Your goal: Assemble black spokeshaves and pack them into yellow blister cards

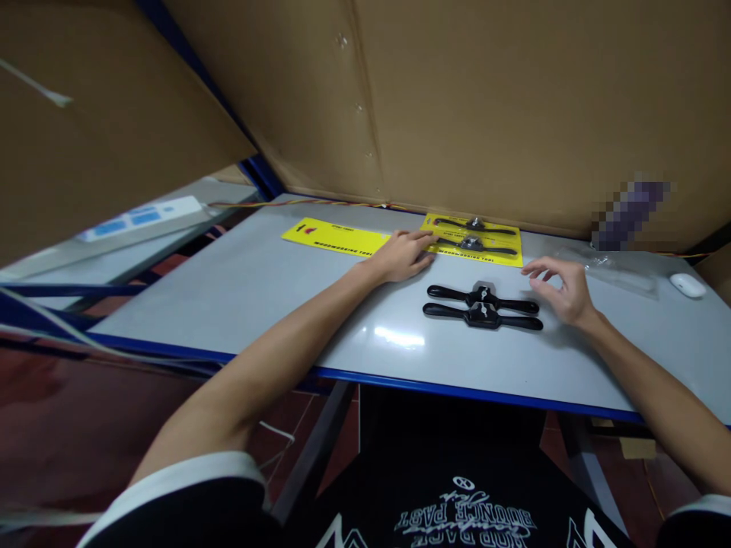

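Handling two loose black tools (483,317): stiff, likely weighty in the middle, best taken by a handle (444,310)

Lying flat on the table (199,281), side by side, with middles close enough that touching or not is hard to tell. Looking rigid and probably metal, so unlikely to bend or break. Probably slick, judging by the gloss along the handles. Take hold around one handle, or with both handles shared between two hands for balance; keep fingertips off the metal plate (476,308) in the middle, possibly sharp-edged.

Just beyond the right ends of the loose tools, see the right grip (563,289) hanging half curled, thumb and fingers parted, with nothing visible between. Beyond and to the left of the loose tools, see the left grip (403,255) lying palm down, fingers spread, fingertips at the edge of a yellow pack (508,260). Behind the loose tools, count two more tools (471,243) on that yellow pack; farther left, find a flat yellow card (336,237), likely light and easily creased. Pinch by an edge.
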Motion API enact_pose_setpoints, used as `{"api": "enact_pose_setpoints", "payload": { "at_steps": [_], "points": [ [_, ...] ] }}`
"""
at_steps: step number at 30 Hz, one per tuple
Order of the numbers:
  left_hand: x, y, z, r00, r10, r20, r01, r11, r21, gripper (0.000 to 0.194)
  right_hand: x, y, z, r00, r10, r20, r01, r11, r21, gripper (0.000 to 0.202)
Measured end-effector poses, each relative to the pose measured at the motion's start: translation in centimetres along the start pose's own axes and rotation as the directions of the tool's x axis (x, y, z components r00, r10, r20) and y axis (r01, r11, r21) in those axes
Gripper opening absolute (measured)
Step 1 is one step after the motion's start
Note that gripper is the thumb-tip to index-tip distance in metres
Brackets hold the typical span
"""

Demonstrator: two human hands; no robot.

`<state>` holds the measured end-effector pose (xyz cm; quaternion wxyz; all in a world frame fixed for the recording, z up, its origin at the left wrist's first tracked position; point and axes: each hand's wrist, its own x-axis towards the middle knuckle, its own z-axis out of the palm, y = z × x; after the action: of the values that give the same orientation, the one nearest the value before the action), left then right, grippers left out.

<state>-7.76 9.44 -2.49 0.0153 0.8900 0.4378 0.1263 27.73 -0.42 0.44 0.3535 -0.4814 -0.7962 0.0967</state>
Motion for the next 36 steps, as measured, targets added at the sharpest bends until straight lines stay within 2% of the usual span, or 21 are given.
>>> {"api": "enact_pose_setpoints", "payload": {
  "at_steps": [2,4,8,11,13,15,18,21,24,27,30,33,36],
  "points": [
    [0.2,0.0,0.4,0.999,0.044,-0.016,-0.045,0.998,-0.042,0.055,0.4,0.9,0.1,0.997,-0.007,-0.070,0.006,1.000,-0.014,0.021],
    [0.3,0.1,0.8,0.995,0.092,-0.034,-0.095,0.992,-0.078,0.054,0.8,1.7,0.4,0.996,-0.031,-0.085,0.026,0.998,-0.056,0.019],
    [0.6,0.8,1.3,0.973,0.224,-0.063,-0.231,0.963,-0.143,0.051,1.5,2.9,0.8,0.999,-0.046,-0.006,0.045,0.993,-0.112,0.020],
    [0.6,1.5,1.1,0.950,0.297,-0.093,-0.310,0.925,-0.220,0.046,1.5,3.4,0.8,0.997,0.014,0.069,-0.007,0.995,-0.101,0.038],
    [0.5,1.8,0.8,0.948,0.297,-0.117,-0.319,0.908,-0.273,0.043,1.4,3.6,0.7,0.991,0.042,0.128,-0.030,0.995,-0.096,0.050],
    [0.4,1.9,0.3,0.961,0.230,-0.152,-0.264,0.925,-0.272,0.042,1.4,4.0,0.8,0.984,0.045,0.175,-0.024,0.992,-0.125,0.056],
    [0.3,1.9,-0.7,0.982,0.042,-0.183,-0.074,0.983,-0.171,0.041,1.5,4.4,1.0,0.974,0.027,0.225,0.010,0.987,-0.161,0.058],
    [0.2,1.8,-1.7,0.985,-0.096,-0.146,0.076,0.988,-0.137,0.047,1.8,4.7,1.3,0.966,-0.005,0.259,0.041,0.990,-0.133,0.056],
    [0.1,1.9,-2.2,0.977,-0.179,-0.115,0.160,0.975,-0.156,0.045,1.9,4.6,1.6,0.972,0.004,0.236,0.027,0.991,-0.130,0.045],
    [0.0,2.0,-2.2,0.972,-0.209,-0.104,0.191,0.969,-0.157,0.045,1.9,4.1,1.5,0.984,0.039,0.175,-0.013,0.989,-0.148,0.035],
    [0.1,2.1,-2.0,0.972,-0.211,-0.103,0.195,0.970,-0.144,0.045,2.2,3.6,1.2,0.985,0.044,0.166,-0.023,0.991,-0.129,0.043],
    [0.3,2.0,-1.8,0.974,-0.203,-0.097,0.188,0.972,-0.144,0.044,3.1,3.4,1.3,0.973,0.012,0.232,0.013,0.995,-0.103,0.059],
    [0.3,2.0,-1.8,0.980,-0.187,-0.068,0.170,0.964,-0.204,0.043,4.3,3.5,1.7,0.947,-0.009,0.321,0.042,0.995,-0.096,0.060]
  ]
}}
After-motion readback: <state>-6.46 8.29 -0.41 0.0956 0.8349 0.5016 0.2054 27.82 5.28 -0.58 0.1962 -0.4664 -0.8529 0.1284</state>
